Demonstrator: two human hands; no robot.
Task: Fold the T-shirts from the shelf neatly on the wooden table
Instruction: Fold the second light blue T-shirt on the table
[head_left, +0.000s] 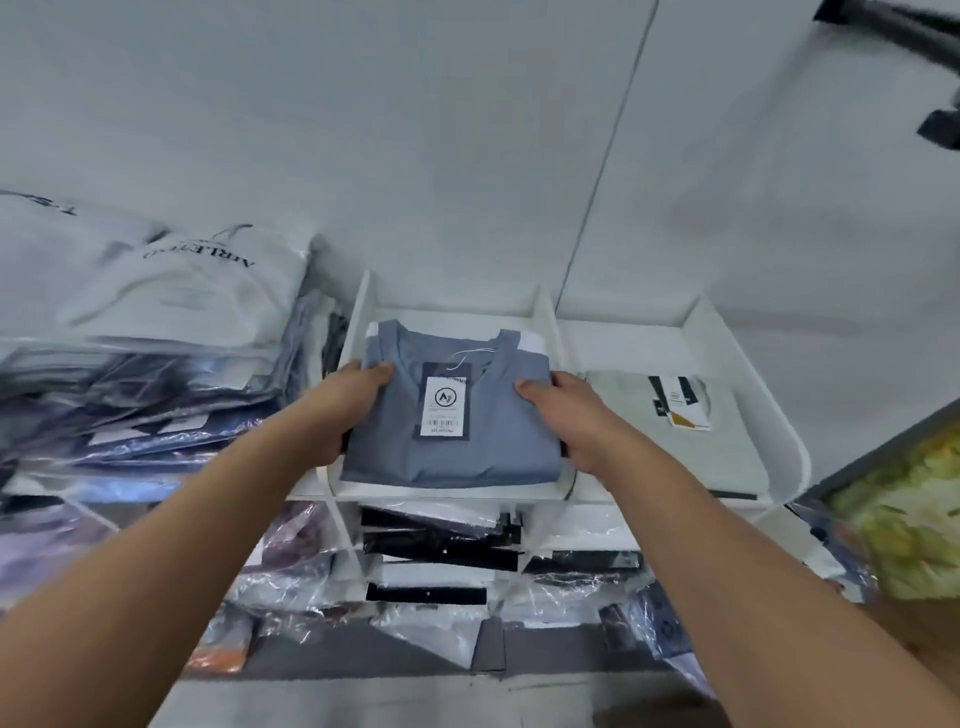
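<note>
Between left hand (340, 410) and right hand (574, 421), both gripping its sides, sits the folded blue T-shirt (457, 447).

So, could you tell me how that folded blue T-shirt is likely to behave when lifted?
The blue T-shirt is soft folded cloth, so it will probably sag between the left hand and right hand. It looks thin, so likely light. Its hang tag, on a thin string, may swing.

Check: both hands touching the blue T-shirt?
Touching. Head view shows the left hand and right hand gripping opposite sides of the blue T-shirt, thumbs pressed on top.
</note>
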